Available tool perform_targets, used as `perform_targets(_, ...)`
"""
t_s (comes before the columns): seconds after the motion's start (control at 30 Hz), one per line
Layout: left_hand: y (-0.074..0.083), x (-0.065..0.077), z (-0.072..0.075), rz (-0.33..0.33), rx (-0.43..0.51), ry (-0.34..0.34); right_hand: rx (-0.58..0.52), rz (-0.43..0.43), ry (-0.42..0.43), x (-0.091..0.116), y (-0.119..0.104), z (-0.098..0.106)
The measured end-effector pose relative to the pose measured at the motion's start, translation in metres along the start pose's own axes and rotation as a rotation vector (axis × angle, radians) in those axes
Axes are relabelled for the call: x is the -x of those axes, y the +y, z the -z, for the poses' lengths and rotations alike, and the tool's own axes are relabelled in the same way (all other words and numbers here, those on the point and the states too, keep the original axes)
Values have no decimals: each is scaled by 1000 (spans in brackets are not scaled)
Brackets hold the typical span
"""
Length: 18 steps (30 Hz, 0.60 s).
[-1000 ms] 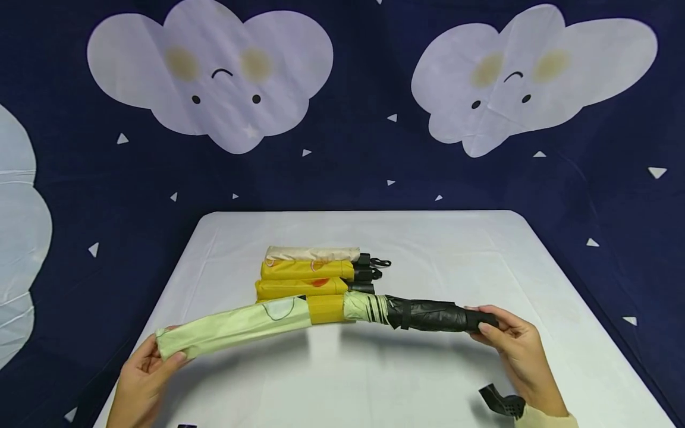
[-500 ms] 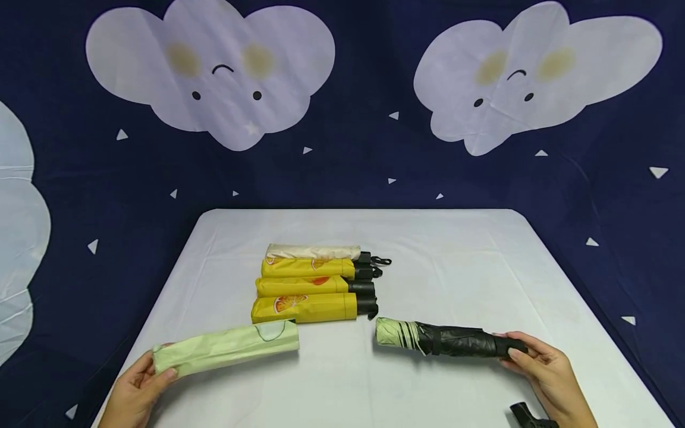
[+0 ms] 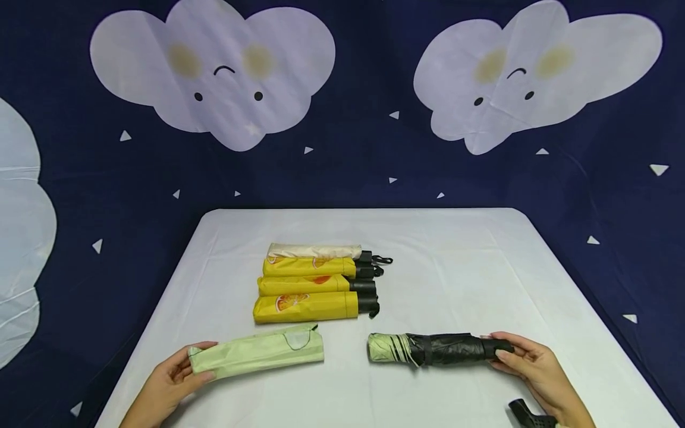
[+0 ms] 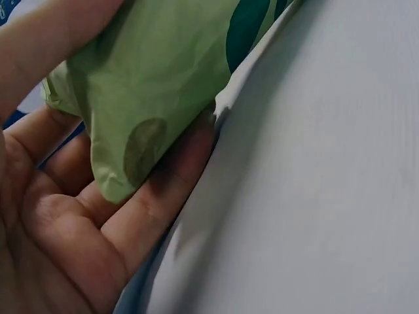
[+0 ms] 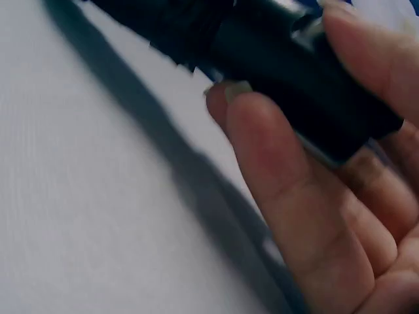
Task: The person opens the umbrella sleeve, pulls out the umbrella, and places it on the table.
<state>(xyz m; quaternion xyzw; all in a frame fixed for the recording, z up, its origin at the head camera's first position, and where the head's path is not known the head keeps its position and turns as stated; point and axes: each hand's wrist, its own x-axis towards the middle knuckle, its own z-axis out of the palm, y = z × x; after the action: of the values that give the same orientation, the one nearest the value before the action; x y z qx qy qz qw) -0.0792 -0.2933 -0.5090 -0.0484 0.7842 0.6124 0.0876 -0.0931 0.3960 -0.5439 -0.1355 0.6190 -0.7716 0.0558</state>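
A folded umbrella (image 3: 444, 349), black with a pale green striped tip, lies level in the head view, tip pointing left. My right hand (image 3: 535, 368) pinches its black handle (image 5: 308, 85) between thumb and fingers. Facing that tip across a gap is a pale green umbrella sleeve (image 3: 257, 352) with a rounded patch near its right end. My left hand (image 3: 173, 377) holds the sleeve's left end, thumb in front and fingers behind. In the left wrist view the sleeve's corner (image 4: 147, 150) hangs over the fingers, close above the white surface.
Behind the sleeve, several sleeved umbrellas lie side by side on the white table (image 3: 455, 267): yellow ones, the nearest a yellow umbrella (image 3: 305, 307) with an orange-slice print, and a cream umbrella (image 3: 316, 251) at the back. A dark cloth (image 3: 364, 172) with clouds hangs beyond.
The sleeve and umbrella overlapped end to end, then came apart and moved nearer me, uncovering the nearest yellow umbrella. Since then the sleeve has moved right and the umbrella slightly left.
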Motion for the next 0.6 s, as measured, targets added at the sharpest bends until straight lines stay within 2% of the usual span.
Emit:
perform_targets(0.07, 1, -2, -4, -2, 4, -27, 70, -6, 22, -1, 0, -2)
perform_targets(0.13, 2, -5, -7, -24, 19, -51, 192, -35, 78, -3, 0, -5)
perform_targets(0.23, 1, -8, -7, -88, 5, -84, 369, -75, 161, -4, -3, -10)
perform_targets(0.33, 3, -8, -3, -150, -35, -86, 499, -106, 217, -3, -10, -16)
perform_targets(0.47, 10, -5, 2, -236, -135, -50, 623, -127, 222, -4, -28, -25)
perform_targets(0.6, 30, -9, -2, -385, -171, 65, 699, -60, 221, -17, -50, -46)
